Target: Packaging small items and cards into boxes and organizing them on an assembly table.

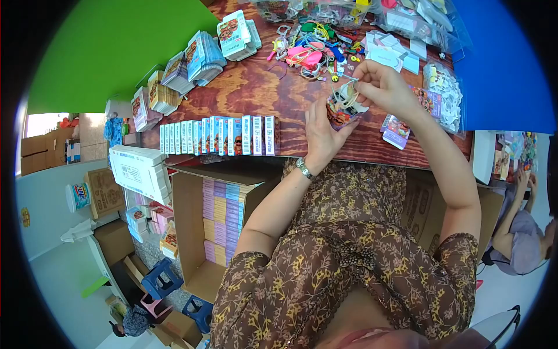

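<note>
My left hand (323, 135) is wrapped round a small printed box (339, 116), its upper end open, near the front edge of the wooden table (290, 96). My right hand (385, 88) pinches a pale looped cord (347, 92) at the mouth of that box. Part of the cord seems to lie inside; how much is hidden. Just beyond the hands spreads a pile of colourful cords and small trinkets (314, 55). Under my right forearm lie flat purple printed cards or boxes (397, 129).
A row of small closed boxes (215, 137) stands along the table's front left edge. Stacks of flat cartons (203, 57) lie behind it. White cards (386, 52) and a clear tub of white pieces (444, 96) are at the right. Below sits a carton of packed boxes (224, 218). Another person (517, 238) sits at right.
</note>
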Available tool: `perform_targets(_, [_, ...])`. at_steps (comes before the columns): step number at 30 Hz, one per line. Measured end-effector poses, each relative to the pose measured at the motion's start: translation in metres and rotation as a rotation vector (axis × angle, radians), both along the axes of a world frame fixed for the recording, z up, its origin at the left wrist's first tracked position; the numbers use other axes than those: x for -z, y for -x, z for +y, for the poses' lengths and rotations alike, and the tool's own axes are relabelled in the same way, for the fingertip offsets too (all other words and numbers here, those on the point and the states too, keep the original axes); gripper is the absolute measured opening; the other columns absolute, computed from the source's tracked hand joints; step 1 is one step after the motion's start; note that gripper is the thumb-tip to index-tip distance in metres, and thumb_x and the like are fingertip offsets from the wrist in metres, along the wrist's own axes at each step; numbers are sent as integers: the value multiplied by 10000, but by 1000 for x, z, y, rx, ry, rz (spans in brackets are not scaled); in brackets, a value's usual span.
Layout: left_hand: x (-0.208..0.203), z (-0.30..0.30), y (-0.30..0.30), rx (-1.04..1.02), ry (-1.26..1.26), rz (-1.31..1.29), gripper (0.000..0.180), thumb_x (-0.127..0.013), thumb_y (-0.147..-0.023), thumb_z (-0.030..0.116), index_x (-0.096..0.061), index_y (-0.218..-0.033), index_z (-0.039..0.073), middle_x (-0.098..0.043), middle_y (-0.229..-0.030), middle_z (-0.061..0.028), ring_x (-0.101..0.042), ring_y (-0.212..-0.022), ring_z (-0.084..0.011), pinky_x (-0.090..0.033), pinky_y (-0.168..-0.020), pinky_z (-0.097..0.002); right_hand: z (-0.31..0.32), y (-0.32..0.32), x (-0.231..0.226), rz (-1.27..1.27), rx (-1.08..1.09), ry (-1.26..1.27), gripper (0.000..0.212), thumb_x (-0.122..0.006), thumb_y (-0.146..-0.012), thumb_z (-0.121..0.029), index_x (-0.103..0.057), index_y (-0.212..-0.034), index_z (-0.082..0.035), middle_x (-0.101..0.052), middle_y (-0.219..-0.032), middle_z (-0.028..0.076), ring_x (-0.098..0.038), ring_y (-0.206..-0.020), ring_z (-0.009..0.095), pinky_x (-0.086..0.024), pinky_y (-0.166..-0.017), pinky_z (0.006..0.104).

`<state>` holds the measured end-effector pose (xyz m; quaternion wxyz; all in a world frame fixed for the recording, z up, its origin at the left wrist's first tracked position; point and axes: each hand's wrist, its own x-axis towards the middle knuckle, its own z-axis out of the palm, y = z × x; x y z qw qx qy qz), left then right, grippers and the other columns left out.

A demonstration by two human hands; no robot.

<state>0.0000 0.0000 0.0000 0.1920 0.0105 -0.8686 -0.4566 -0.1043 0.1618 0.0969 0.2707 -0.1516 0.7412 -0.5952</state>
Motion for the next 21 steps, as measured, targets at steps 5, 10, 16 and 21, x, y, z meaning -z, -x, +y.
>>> perform_targets(5, [-1,-2,-5,26,36,-21,810,-909,-672,266,-470,-1298,-2,-576,-1126,-185,-536,-1044,-372,-434,-917,-464,3,-15,-18,289,-16,-301,124,-622,-889,-53,-589,-998,-6,-668,-847,77,-679,-747,137,-539,-636,297])
perform_targets(10, [-1,0,-6,-6,117,28,828,-913,-666,263,-468,-1310,-6,-572,-1140,-180,-532,-1062,-370,-436,-917,-460,3,-24,-4,833,-79,-464,132,-638,-808,-30,-599,-930,3,-653,-816,151,-689,-749,304,-544,-681,399])
perform_targets(16, [0,0,-9,-7,243,0,847,-908,-659,240,-457,-1332,-10,-550,-1185,-201,-509,-1099,-391,-438,-929,-472,-11,-30,7,950,-89,-815,166,-640,-797,-30,-605,-959,-27,-653,-860,163,-677,-781,359,-553,-688,452])
perform_targets(21, [1,-1,-11,5,313,46,842,-898,-663,222,-452,-1340,-6,-543,-1198,-202,-503,-1101,-393,-436,-939,-476,-8,-33,11,875,-189,-290,374,-628,-843,-31,-601,-1216,-51,-642,-947,156,-675,-775,339,-573,-680,419])
